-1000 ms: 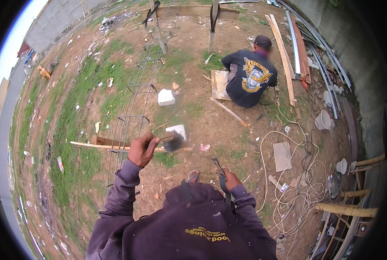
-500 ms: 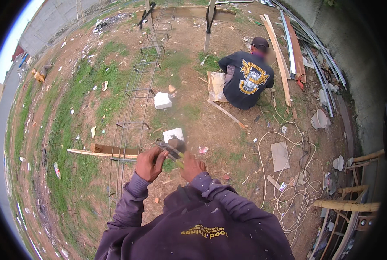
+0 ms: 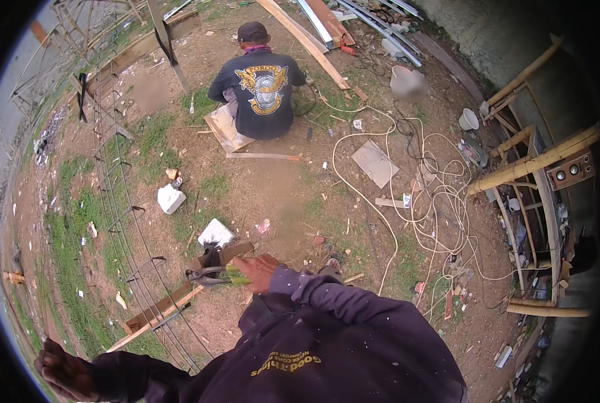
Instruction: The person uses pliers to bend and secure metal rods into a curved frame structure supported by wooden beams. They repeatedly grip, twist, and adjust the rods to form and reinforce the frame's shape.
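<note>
The right hand [image 3: 260,271] is clamping a pair of pliers [image 3: 229,277] by the green handles, and the metal nose is pointing to the person's left. The pliers are sitting in front of the body, just beyond the chest of the purple sweater [image 3: 354,336]. A dark, shaggy clump [image 3: 211,257] is showing just beside the nose; whether the pliers are touching it, one cannot tell. A piece of wood [image 3: 238,251] is lying near the clump.

The left hand [image 3: 65,373] is extending well apart from the right, near the lower left rim of the view. Its fingers are bending, and one cannot tell whether they are pinching anything.

A long steel cage [image 3: 117,218] of bars and bent hoops is running along the ground between the two hands and away from the person, and a wooden beam [image 3: 160,307] is lying by its near end. Two white blocks [image 3: 216,233] are resting ahead of the pliers, to the right of the cage.

Farther off, another person in a dark shirt [image 3: 263,94] is sitting with the back turned. To the right, a pale cable [image 3: 340,151] is sprawling in loops around a flat sheet [image 3: 376,163], and a bucket [image 3: 405,82] is standing beyond.
</note>
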The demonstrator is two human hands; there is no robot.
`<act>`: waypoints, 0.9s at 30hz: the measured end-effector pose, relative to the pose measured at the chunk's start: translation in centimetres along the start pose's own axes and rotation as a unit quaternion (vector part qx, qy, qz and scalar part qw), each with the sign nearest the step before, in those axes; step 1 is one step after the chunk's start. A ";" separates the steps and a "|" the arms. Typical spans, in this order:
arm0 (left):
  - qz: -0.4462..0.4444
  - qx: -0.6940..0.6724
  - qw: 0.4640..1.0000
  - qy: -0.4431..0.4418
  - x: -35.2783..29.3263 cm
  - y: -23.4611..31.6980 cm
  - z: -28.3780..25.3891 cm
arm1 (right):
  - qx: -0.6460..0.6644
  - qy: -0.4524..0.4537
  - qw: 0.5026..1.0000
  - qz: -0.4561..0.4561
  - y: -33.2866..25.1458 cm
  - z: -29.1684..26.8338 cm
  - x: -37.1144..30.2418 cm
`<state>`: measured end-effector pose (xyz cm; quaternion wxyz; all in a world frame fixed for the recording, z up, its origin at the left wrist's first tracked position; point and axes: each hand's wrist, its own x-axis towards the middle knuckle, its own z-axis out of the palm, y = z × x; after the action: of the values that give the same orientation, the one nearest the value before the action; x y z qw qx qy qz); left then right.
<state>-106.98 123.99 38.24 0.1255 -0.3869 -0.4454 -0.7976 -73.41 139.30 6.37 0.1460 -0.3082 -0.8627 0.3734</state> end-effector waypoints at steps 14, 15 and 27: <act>-0.594 -0.083 0.474 -0.645 -47.0 -3.9 36.3 | 0.400 0.505 0.703 0.302 12.9 -17.6 -28.1; -0.607 -0.083 0.433 -0.661 -49.8 -3.1 38.6 | 0.388 0.517 0.706 0.289 14.7 -19.1 -29.8; -0.614 -0.199 0.243 -0.724 -65.6 5.9 60.7 | 0.486 0.489 0.674 0.264 25.9 -38.8 -39.9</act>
<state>-29.17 160.14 12.45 -0.8589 -0.4226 -0.2782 -0.0797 -13.16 149.05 12.83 0.5716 -0.5473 -0.2475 0.5590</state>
